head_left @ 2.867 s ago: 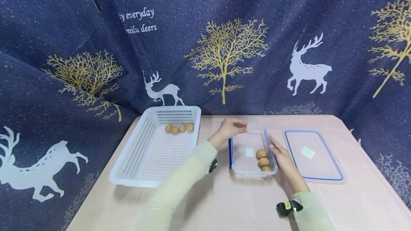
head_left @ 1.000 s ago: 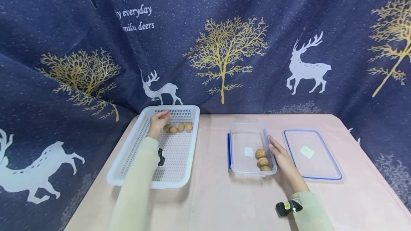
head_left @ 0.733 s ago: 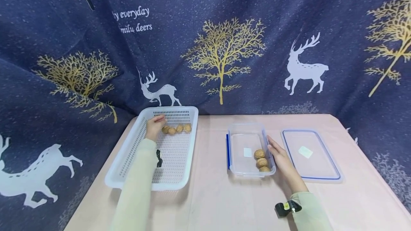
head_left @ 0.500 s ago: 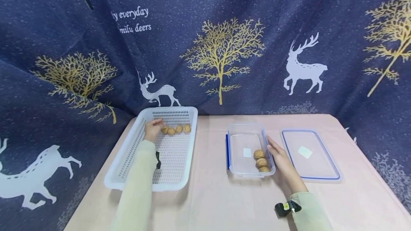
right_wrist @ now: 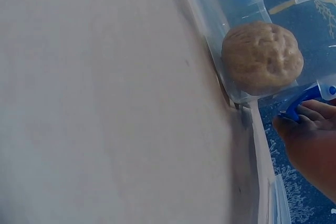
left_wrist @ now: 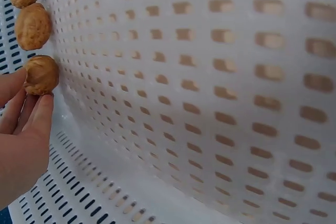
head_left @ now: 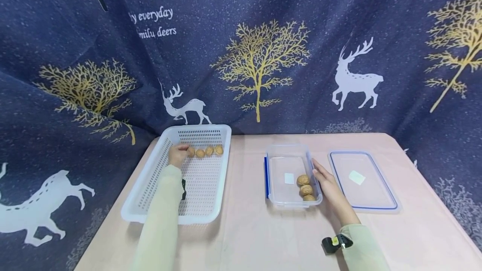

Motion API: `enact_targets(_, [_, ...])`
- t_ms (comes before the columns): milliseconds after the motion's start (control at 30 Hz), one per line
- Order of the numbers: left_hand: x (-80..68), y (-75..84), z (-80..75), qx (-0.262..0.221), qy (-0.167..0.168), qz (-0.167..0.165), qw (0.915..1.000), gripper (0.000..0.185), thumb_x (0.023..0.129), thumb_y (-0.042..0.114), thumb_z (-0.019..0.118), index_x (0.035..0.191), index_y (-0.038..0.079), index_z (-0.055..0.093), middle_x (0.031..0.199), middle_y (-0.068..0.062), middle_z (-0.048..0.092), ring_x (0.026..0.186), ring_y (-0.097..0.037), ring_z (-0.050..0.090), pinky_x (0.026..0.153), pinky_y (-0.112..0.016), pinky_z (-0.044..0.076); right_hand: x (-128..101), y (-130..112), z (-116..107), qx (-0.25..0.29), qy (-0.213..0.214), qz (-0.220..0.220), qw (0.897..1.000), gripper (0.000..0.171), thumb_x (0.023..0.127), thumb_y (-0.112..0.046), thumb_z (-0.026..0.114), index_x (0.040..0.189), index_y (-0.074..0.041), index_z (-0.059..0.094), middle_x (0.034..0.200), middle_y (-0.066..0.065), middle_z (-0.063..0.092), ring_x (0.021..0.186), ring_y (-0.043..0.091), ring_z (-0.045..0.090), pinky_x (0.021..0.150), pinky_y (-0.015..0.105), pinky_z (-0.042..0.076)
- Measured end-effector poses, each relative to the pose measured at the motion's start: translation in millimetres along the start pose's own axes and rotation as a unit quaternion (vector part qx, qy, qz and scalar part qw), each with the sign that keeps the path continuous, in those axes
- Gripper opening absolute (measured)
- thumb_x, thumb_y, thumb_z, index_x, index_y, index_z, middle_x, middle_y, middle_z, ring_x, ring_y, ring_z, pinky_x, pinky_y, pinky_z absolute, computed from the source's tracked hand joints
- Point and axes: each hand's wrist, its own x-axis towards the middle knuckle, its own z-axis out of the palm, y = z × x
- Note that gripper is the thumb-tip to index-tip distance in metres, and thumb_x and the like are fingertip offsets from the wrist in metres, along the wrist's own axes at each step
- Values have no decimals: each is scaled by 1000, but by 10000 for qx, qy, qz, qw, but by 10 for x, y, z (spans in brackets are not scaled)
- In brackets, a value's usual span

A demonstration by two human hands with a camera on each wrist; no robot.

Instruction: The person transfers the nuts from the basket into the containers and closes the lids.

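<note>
Left hand now at the first walnut of the row in the basket

The walnut lies at the far end of the white basket; the left hand, which was at the clear container a few seconds ago, now touches it with loosely curved fingers, not yet closed around it. The right hand stays flat against the container, where three walnuts lie, so the fourth pick seems to begin.

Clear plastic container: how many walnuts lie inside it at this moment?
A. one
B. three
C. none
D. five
B: the head view shows three walnuts in a row along the right wall of the clear container, beside the right hand.
</note>
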Motion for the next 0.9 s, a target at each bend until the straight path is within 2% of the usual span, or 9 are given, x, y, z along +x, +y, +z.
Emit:
enact_targets(267, [58,-73,28,320,218,-147,9991,41,73,-7,72,113,-10,65,115,-25,64,108,-36,59,95,-39,48,-1,-7,6,-46,41,-76,10000,52,106,-23,33,153,-8,17,160,15,7,146,36,0,117,53,2])
enact_targets(400, [167,-186,46,164,255,-134,9994,38,73,-6,75,110,-9,67,109,-24,67,99,-33,64,88,-39,52,-2,8,6,-118,59,-66,9999,52,106,-24,33,153,-8,18,159,15,8,146,37,1,117,53,2])
enact_targets(467, [266,-299,57,0,277,58,9996,35,70,-4,78,105,-5,71,101,-21,70,90,-28,66,80,-35,54,1,12,5,-136,50,-61,9999,52,106,-23,32,153,-8,17,159,15,8,146,37,1,117,53,2])
enact_targets(533, [291,-325,56,-26,266,75,9996,36,70,-3,79,104,-3,71,100,-19,71,89,-27,66,80,-35,54,6,14,5,-120,42,-37,9999,52,106,-23,32,153,-9,17,160,15,7,146,36,0,117,53,1])
enact_targets(667, [222,-278,50,-6,285,61,9996,35,73,-2,78,107,-5,69,106,-22,69,97,-32,64,86,-38,53,9,10,3,-117,12,-40,9999,52,106,-23,31,153,-8,16,160,15,6,146,36,0,117,53,1])
enact_targets(700, [145,-201,36,134,269,-79,9995,36,77,-2,75,111,-8,66,112,-25,66,104,-36,62,92,-43,50,8,9,3,-128,3,-46,9999,52,106,-23,31,153,-8,16,160,15,6,146,37,-1,117,53,1])
enact_targets(900, [12,-97,0,326,290,-72,9990,35,83,2,71,116,-8,63,118,-25,63,111,-36,59,98,-42,47,-10,-10,3,-181,16,14,9998,53,106,-25,32,154,-9,15,160,15,7,146,37,1,117,54,2])
